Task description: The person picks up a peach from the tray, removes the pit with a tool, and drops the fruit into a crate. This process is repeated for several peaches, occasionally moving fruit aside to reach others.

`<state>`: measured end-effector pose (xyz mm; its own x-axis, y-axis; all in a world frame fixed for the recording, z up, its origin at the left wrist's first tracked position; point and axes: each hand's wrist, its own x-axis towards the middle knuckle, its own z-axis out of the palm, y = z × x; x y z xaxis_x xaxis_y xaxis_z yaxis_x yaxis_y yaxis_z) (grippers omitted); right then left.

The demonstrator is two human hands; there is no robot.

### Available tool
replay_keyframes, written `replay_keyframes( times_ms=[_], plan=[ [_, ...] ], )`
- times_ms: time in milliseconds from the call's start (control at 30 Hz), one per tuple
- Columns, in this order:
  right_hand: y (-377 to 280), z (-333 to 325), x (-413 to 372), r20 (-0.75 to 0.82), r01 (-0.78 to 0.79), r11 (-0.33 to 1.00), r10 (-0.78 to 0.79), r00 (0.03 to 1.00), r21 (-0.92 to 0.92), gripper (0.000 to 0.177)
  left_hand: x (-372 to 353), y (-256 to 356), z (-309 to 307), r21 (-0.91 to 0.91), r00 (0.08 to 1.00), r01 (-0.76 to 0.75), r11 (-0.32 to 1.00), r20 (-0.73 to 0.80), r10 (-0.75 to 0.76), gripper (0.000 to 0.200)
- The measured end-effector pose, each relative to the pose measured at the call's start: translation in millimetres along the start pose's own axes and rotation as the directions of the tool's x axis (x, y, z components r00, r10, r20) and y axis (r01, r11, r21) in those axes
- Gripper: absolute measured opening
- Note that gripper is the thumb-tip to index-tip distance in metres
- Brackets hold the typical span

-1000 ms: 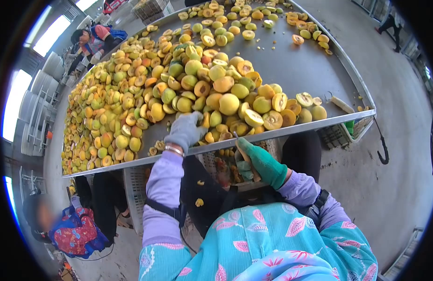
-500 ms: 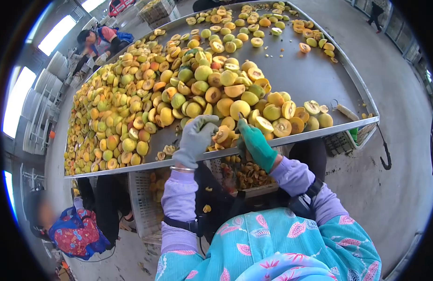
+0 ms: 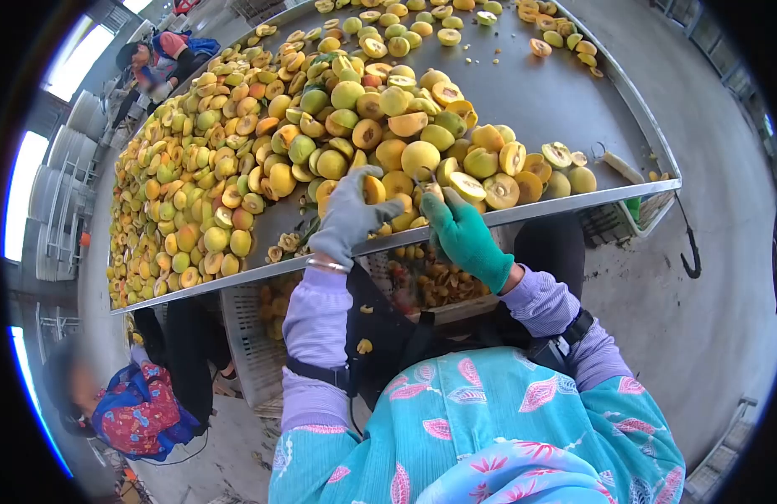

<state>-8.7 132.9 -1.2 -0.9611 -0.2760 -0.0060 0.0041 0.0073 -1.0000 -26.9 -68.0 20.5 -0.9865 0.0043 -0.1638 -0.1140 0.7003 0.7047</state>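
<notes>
My left hand [image 3: 353, 213], in a grey glove, is at the table's near edge. Its fingers and thumb are spread around an orange-yellow fruit half [image 3: 373, 190], without a visible closed grip. Green-gloved, my right hand [image 3: 468, 237] is closed on a small pitting tool [image 3: 435, 191] whose thin metal loop points toward the fruit. Its handle is mostly hidden in the glove. Right beside that loop are a whole-looking yellow fruit [image 3: 420, 159] and a cut half [image 3: 467, 186] with its flat face showing. A large heap of halved fruit [image 3: 229, 168] spreads leftward.
The metal table [image 3: 565, 109] has a raised rim. Another loop tool [image 3: 621, 166] lies at its right corner. Below are crates, one holding fruit pieces [image 3: 456, 290], and a white crate [image 3: 247, 336]. A black hook [image 3: 693, 260] hangs at right. Two co-workers sit at left [image 3: 141, 412], [image 3: 174, 55].
My left hand has gone from curled fingers to spread ones around a fruit half. My right hand has lowered slightly, with the tool's loop now more visible. The whole view has shifted a little.
</notes>
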Motion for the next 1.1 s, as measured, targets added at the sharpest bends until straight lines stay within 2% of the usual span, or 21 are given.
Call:
replay_keyframes(
  times_ms=[33,67,100,167,233,267,367,400,467,533,633,667,733,800,867,933,1000,1067,1100],
  plan=[
    [0,7,-1,0.013,0.152,0.983,-0.152,0.988,-0.104,0.040,-11,-1,-1,-0.285,1.000,0.003,0.958,-0.019,-0.009,0.062],
    [-8,9,-5,0.092,0.122,0.976,-0.106,0.990,-0.183,0.039,-25,1,0,-0.585,0.998,0.026,0.811,-0.026,-0.051,0.057],
    [-6,18,-5,0.103,0.144,0.975,-0.128,0.986,-0.167,0.037,-34,3,-1,-0.819,0.995,0.023,0.573,-0.036,-0.091,0.052],
    [-6,31,-4,0.111,0.204,0.969,-0.189,0.976,-0.141,0.034,-43,2,2,-0.880,0.989,-0.147,0.451,-0.117,0.094,0.045],
    [-9,30,-7,0.093,0.164,0.965,-0.148,0.985,-0.205,0.034,-57,17,9,-0.999,0.999,0.034,0.015,0.034,-0.005,0.043],
    [-10,30,-9,0.068,0.162,0.964,-0.150,0.986,-0.213,0.034,-58,16,17,-0.999,1.000,-0.022,0.050,-0.021,0.011,0.042],
    [-11,28,-20,0.009,0.232,0.938,-0.238,0.971,-0.256,0.034,-51,-3,29,-0.921,0.996,-0.050,0.387,-0.072,-0.042,0.045],
    [-12,27,-22,-0.005,0.274,0.922,-0.286,0.958,-0.273,0.033,-51,-7,33,-0.900,0.989,-0.119,0.419,-0.146,-0.033,0.046],
    [-8,23,-25,0.078,0.300,0.874,-0.293,0.953,-0.381,0.034,-54,-2,38,-0.841,0.956,-0.251,0.478,-0.294,-0.015,0.047],
    [1,18,-26,0.156,0.291,0.847,-0.247,0.956,-0.444,0.035,-58,15,35,-0.941,0.973,-0.218,0.260,-0.229,-0.014,0.043],
    [6,13,-27,0.217,0.242,0.832,-0.151,0.964,-0.499,0.035,-61,16,34,-0.897,0.957,-0.274,0.346,-0.289,0.010,0.033],
    [-4,13,-30,0.211,0.243,0.814,-0.152,0.966,-0.527,0.033,-63,18,35,-0.799,0.934,-0.306,0.518,-0.356,0.003,0.035],
    [-10,17,-31,0.214,0.233,0.806,-0.135,0.967,-0.545,0.032,-64,17,36,-0.766,0.924,-0.299,0.569,-0.381,-0.028,0.036],
    [-12,22,-29,0.232,0.213,0.821,-0.101,0.967,-0.529,0.032,-59,11,37,-0.913,0.955,-0.244,0.327,-0.285,-0.084,0.037],
    [-12,25,-27,0.211,0.213,0.864,-0.127,0.969,-0.457,0.032,-60,25,40,-0.649,0.869,-0.367,0.667,-0.495,-0.004,0.036],
    [-11,27,-30,0.223,0.274,0.865,-0.194,0.955,-0.420,0.033,-60,27,40,-0.625,0.851,-0.335,0.705,-0.521,-0.058,0.034],
    [-6,28,-35,0.260,0.392,0.817,-0.305,0.916,-0.422,0.033,-54,22,41,-0.872,0.903,-0.204,0.444,-0.343,-0.259,0.032],
    [1,39,-41,0.207,0.091,0.972,-0.046,0.977,-0.217,0.034,-55,25,45,-0.898,0.897,-0.175,0.404,-0.315,-0.311,0.030],
    [3,44,-44,0.202,-0.068,0.992,0.088,0.975,-0.106,0.034,-53,27,47,-0.910,0.894,-0.163,0.382,-0.300,-0.333,0.029]
  ],
)
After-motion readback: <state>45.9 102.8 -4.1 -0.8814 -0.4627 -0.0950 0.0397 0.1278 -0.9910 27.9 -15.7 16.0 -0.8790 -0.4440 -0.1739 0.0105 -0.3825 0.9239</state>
